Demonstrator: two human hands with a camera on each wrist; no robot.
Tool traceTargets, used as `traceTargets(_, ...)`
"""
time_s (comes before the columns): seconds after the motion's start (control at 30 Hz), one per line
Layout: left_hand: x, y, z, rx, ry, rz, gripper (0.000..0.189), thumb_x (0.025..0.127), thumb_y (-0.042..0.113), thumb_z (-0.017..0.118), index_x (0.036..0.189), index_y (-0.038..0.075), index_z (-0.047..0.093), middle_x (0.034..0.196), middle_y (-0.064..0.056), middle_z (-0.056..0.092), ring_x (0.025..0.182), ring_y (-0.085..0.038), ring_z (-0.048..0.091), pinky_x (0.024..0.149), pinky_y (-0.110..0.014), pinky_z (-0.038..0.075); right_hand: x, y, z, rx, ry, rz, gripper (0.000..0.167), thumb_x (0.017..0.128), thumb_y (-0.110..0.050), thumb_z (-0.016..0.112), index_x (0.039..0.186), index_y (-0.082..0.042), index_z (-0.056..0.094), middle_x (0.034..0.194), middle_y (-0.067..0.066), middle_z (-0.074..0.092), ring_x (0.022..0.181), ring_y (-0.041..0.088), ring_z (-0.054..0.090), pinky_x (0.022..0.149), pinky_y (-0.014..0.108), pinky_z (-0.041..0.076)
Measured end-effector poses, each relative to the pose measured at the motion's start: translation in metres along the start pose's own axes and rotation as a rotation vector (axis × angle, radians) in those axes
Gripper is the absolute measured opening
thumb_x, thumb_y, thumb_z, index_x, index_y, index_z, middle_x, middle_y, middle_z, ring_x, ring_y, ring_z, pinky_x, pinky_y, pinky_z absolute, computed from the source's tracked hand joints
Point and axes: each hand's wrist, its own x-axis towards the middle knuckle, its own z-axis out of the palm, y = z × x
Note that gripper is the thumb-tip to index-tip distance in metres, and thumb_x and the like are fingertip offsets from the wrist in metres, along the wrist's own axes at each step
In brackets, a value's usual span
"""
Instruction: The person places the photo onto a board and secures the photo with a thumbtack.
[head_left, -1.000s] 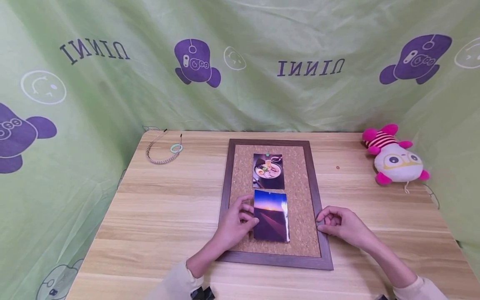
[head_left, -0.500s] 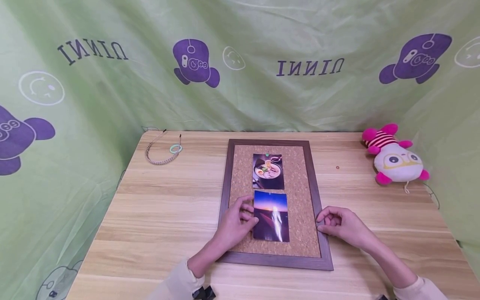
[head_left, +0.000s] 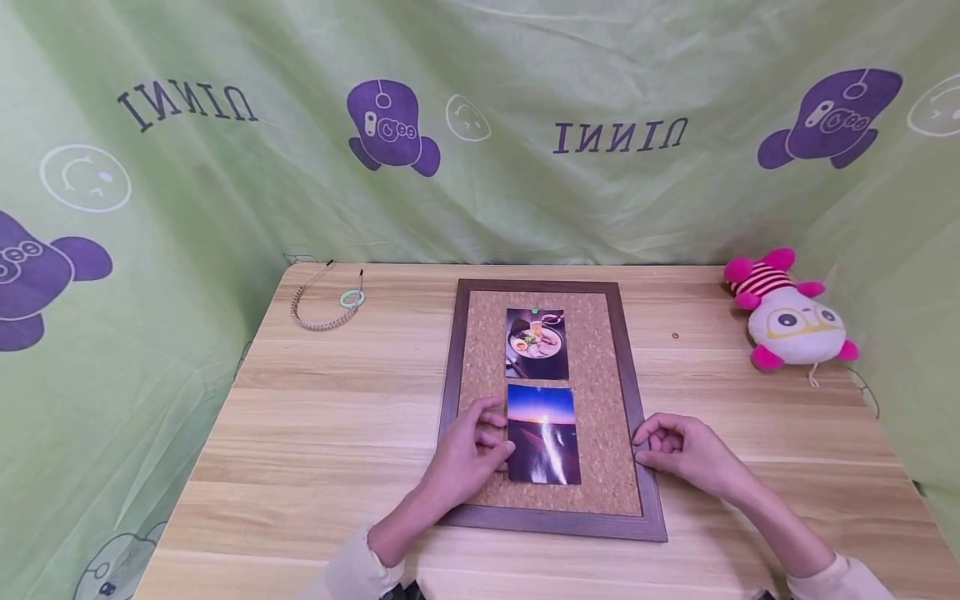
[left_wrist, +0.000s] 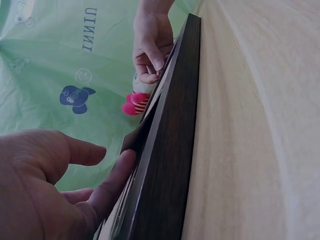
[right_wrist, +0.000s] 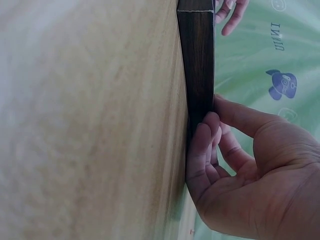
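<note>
On the wooden table lies a corkboard (head_left: 600, 400) with a dark brown wooden frame. A ramen photo (head_left: 538, 343) is held at its top by a green pushpin (head_left: 534, 311). Below it, a glossy sunset photo (head_left: 542, 433) curls up from the cork, its raised edge showing in the left wrist view. My left hand (head_left: 467, 454) is at this photo's left side, index finger touching its edge and thumb apart from that finger. With thumb on top and curled fingers against the side, my right hand (right_wrist: 250, 165) grips the frame's right edge (head_left: 649, 492).
At the back left of the table lie a beaded headband (head_left: 318, 323) and a mint-green ring (head_left: 352, 298). A pink and white plush toy (head_left: 795, 321) lies at the back right. A tiny brown ring (head_left: 676, 336) is right of the board. Green printed cloth (head_left: 525, 208) surrounds the table.
My left hand has shifted slightly toward me at the sunset photo's edge. The glare on that photo has changed as its surface tilts. My right hand stays at the frame.
</note>
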Motion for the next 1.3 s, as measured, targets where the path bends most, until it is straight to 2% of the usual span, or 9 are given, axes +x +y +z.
traceTargets(0.13,-0.003,-0.002,-0.004,0.041,0.01,0.008,0.063,0.096,-0.01,0.078,0.154,-0.003,0.055,0.129,-0.023,0.065,0.096,-0.027,0.075,0.072,-0.031,0.069,0.0,0.0,0.0,0.002,0.0,-0.006,0.018,0.091,0.002,0.086,0.104,-0.001,0.075,0.082,-0.006,0.061,0.066,0.002,0.056,0.056,0.021,0.049)
traceTargets(0.4,-0.005,-0.004,-0.01,0.248,0.059,0.118,0.05,0.093,-0.003,0.084,0.14,0.0,0.068,0.126,-0.014,0.07,0.095,-0.019,0.073,0.079,-0.025,0.065,0.001,0.0,-0.002,-0.002,-0.002,0.006,0.018,0.091,0.0,0.087,0.104,-0.002,0.075,0.082,-0.005,0.062,0.067,0.003,0.057,0.058,0.021,0.051)
traceTargets(0.57,-0.001,-0.006,-0.008,0.363,0.062,0.19,0.051,0.091,0.005,0.089,0.139,0.001,0.07,0.126,-0.012,0.07,0.107,-0.024,0.069,0.092,-0.036,0.063,0.001,0.0,-0.001,0.005,-0.009,-0.001,0.017,0.091,0.002,0.086,0.104,-0.001,0.075,0.082,-0.005,0.061,0.067,0.002,0.056,0.057,0.02,0.05)
traceTargets(0.67,0.0,-0.007,-0.007,0.499,0.026,0.219,0.062,0.092,0.021,0.092,0.147,0.005,0.067,0.144,-0.014,0.066,0.133,-0.032,0.061,0.113,-0.051,0.055,0.001,-0.001,-0.001,-0.001,-0.01,0.007,0.018,0.091,0.002,0.086,0.104,-0.001,0.075,0.082,-0.004,0.061,0.067,0.003,0.056,0.057,0.02,0.049)
traceTargets(0.77,0.0,-0.009,-0.006,0.625,-0.048,0.241,0.076,0.095,0.037,0.089,0.159,0.008,0.058,0.168,-0.015,0.049,0.158,-0.04,0.04,0.128,-0.066,0.036,0.001,-0.003,-0.001,-0.009,-0.014,0.015,0.017,0.091,0.002,0.086,0.104,-0.001,0.075,0.083,-0.004,0.061,0.067,0.004,0.055,0.057,0.02,0.049)
traceTargets(0.83,-0.001,-0.011,-0.005,0.678,-0.104,0.246,0.086,0.097,0.046,0.084,0.166,0.008,0.05,0.178,-0.014,0.037,0.166,-0.044,0.026,0.132,-0.069,0.025,0.002,-0.003,-0.001,-0.014,-0.018,0.016,0.017,0.092,0.002,0.086,0.104,-0.001,0.075,0.083,-0.003,0.061,0.068,0.004,0.055,0.057,0.021,0.048)
traceTargets(1.0,-0.003,-0.013,-0.002,0.766,-0.156,0.258,0.099,0.098,0.06,0.077,0.173,0.009,0.037,0.184,-0.009,0.024,0.171,-0.04,0.014,0.137,-0.063,0.011,0.002,-0.005,-0.001,-0.019,-0.017,0.025,0.017,0.092,0.001,0.087,0.103,-0.002,0.075,0.083,-0.003,0.061,0.068,0.004,0.055,0.058,0.021,0.049)
traceTargets(1.17,-0.002,-0.018,0.001,0.923,-0.17,0.315,0.097,0.099,0.065,0.071,0.172,0.009,0.04,0.183,-0.008,0.027,0.17,-0.038,0.016,0.137,-0.062,0.01,0.002,-0.006,-0.002,-0.015,-0.021,0.029,0.017,0.092,0.001,0.087,0.103,-0.002,0.074,0.082,-0.003,0.06,0.068,0.004,0.055,0.058,0.021,0.049)
traceTargets(1.3,-0.002,-0.021,0.004,0.98,-0.16,0.332,0.092,0.102,0.065,0.069,0.171,0.01,0.043,0.181,-0.007,0.032,0.17,-0.036,0.021,0.137,-0.062,0.009,0.003,-0.005,-0.002,-0.016,-0.028,0.03,0.017,0.092,0.001,0.087,0.103,-0.002,0.074,0.083,-0.003,0.061,0.068,0.005,0.055,0.058,0.021,0.049)
